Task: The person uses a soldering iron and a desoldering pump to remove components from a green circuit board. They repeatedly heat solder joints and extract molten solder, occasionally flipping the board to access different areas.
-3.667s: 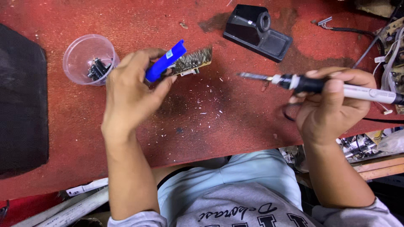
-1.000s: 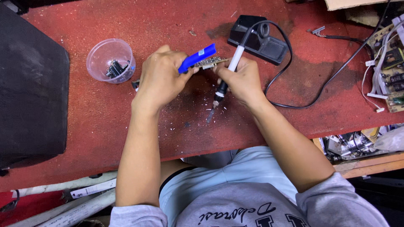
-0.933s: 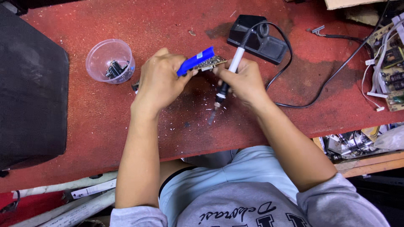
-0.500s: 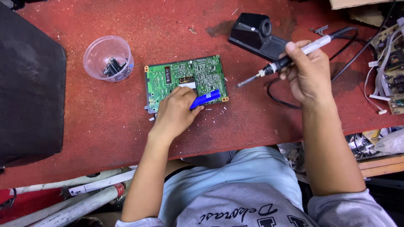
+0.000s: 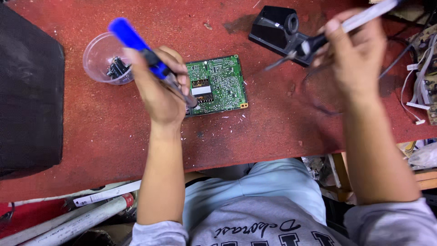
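A green circuit board (image 5: 223,82) lies flat on the red table (image 5: 273,123). My left hand (image 5: 157,89) grips a blue-handled desoldering pump (image 5: 136,45), its metal tip down on the left part of the board. My right hand (image 5: 357,57) is raised at the upper right and holds a soldering iron (image 5: 318,41) with a pale handle. The iron's tip points left, toward the black iron stand (image 5: 275,29), and hangs above the table, apart from the board.
A clear plastic cup (image 5: 107,59) with small dark parts stands left of the board. A black case (image 5: 27,91) fills the left edge. Cables and boards (image 5: 425,73) crowd the right edge. White tubes (image 5: 77,218) lie below the table's front.
The board, earlier held up in my left hand, now lies flat. My left hand has swung the blue pump upright onto it. My right hand has lifted the iron away to the right.
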